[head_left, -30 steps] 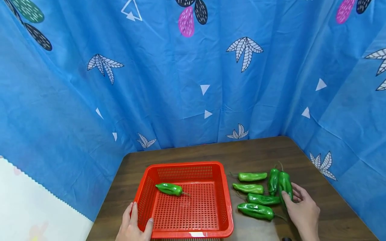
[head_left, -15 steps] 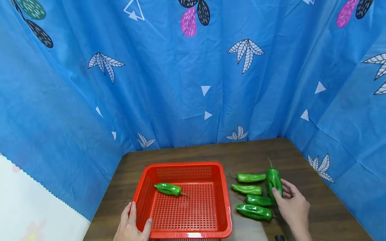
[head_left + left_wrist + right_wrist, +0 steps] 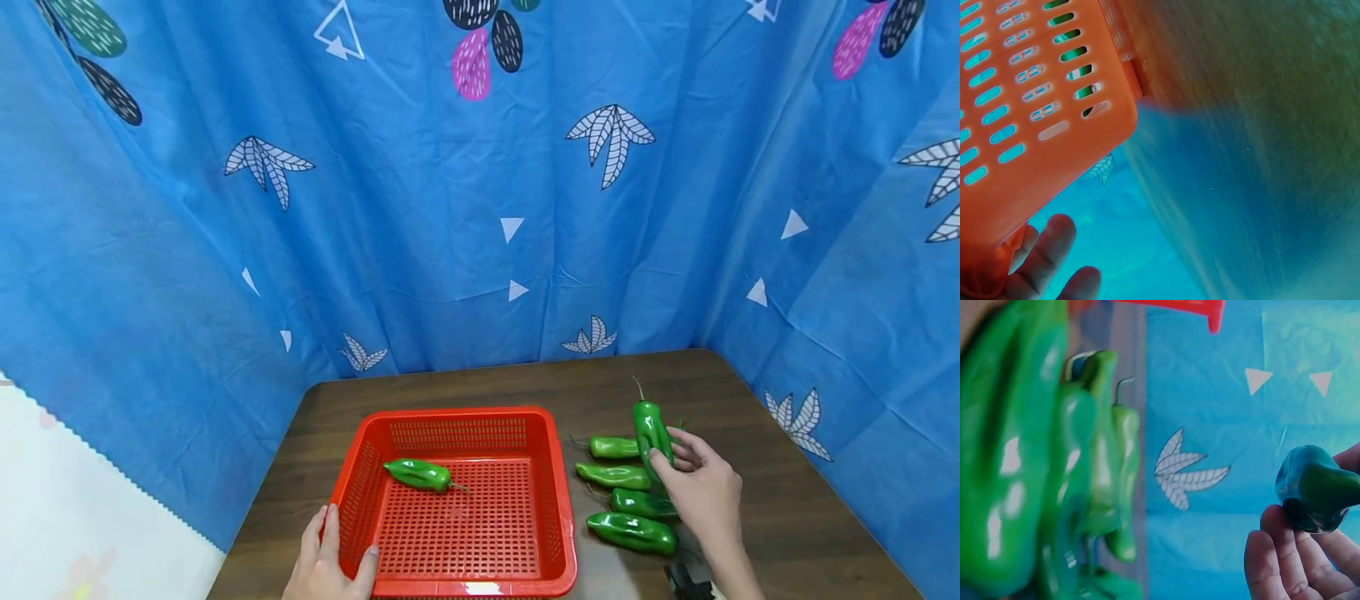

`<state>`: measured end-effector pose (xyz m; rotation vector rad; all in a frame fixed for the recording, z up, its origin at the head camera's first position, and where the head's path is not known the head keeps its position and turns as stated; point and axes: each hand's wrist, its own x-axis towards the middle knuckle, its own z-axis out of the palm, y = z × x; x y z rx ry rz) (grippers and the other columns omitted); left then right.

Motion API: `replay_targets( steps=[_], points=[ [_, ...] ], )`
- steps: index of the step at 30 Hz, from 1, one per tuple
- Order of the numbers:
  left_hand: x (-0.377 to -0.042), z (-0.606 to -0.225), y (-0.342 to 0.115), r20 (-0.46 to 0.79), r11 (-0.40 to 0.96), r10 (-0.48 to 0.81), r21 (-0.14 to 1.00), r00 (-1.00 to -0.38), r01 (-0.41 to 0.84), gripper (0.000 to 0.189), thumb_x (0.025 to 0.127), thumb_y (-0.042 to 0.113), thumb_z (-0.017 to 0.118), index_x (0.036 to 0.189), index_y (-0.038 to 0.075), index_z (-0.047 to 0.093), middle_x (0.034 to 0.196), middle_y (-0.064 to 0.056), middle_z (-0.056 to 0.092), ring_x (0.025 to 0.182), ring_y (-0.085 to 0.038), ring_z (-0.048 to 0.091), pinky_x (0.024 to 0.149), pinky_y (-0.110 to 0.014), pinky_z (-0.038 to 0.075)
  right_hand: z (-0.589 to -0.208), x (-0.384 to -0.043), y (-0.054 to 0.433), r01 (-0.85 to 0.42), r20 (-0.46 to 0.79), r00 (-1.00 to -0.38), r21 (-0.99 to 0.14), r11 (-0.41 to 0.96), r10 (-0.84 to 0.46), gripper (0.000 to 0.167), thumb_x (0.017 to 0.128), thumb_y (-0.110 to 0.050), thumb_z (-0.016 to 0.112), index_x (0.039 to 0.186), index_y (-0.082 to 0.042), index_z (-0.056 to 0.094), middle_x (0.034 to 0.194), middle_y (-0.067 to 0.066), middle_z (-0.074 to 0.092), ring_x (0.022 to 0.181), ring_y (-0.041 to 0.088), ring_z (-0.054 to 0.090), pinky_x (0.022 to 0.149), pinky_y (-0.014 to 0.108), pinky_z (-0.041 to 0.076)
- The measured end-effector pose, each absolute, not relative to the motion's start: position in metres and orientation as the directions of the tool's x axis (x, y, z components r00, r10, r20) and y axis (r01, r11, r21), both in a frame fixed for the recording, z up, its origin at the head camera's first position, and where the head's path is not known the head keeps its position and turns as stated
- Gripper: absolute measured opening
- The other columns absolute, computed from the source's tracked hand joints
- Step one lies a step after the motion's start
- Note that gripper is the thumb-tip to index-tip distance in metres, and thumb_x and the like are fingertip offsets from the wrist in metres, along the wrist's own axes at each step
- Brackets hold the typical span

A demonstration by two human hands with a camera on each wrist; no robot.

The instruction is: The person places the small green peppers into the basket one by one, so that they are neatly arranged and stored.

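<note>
My left hand (image 3: 322, 558) grips the front left corner of a red perforated plastic basket (image 3: 551, 500), fingers outside the left wall and thumb over the rim. One green pepper (image 3: 422, 475) lies inside the basket. With thumb and fingers, my right hand (image 3: 705, 487) holds another green pepper (image 3: 648, 427), stem upward, over the peppers on the table. Its rounded tip faces the camera in the right wrist view. Beneath and left of that hand lie a light green pepper (image 3: 609, 447), a second light one (image 3: 611, 476), a darker one (image 3: 633, 502) and a large dark one (image 3: 632, 532).
The brown wooden table (image 3: 450, 388) is bounded by a patterned blue curtain (image 3: 420, 208) behind and at the sides. A white cloth (image 3: 82, 517) hangs at the lower left. Near the right wrist is a small black device (image 3: 684, 581).
My right hand has lifted its pepper and carried it leftward, from the right end of the peppers to above them. The left hand stays at the basket corner.
</note>
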<state>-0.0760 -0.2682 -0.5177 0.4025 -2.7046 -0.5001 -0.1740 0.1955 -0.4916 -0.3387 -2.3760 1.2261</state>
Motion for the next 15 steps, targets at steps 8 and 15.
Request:
replay_targets(
  steps=[8,15],
  points=[
    [-0.075,-0.517,-0.265,0.282,0.884,-0.369,0.399,-0.886,-0.242,0.084,0.084,0.043,0.073,0.147,-0.004,0.045,0.147,-0.017,0.042,0.118,-0.045,0.058,0.088,-0.062,0.05,-0.477,-0.188,0.184,-0.124,0.393,-0.856,-0.786,0.606,0.335,0.038,0.085,-0.024,0.077,0.122,-0.02,0.071,0.1,0.005,0.078,0.076,-0.014,0.061,0.067,0.014,0.052],
    [-0.077,-0.52,-0.265,0.322,0.888,-0.368,0.401,-0.872,-0.226,0.084,0.083,0.041,0.073,0.148,-0.004,0.045,0.147,-0.016,0.043,0.119,-0.044,0.058,0.088,-0.062,0.05,-0.466,-0.198,0.171,-0.243,0.478,-0.839,-0.757,0.607,0.26,0.036,0.084,-0.019,0.079,0.12,-0.017,0.072,0.095,0.005,0.077,0.074,-0.005,0.063,0.066,0.012,0.05]
  ],
)
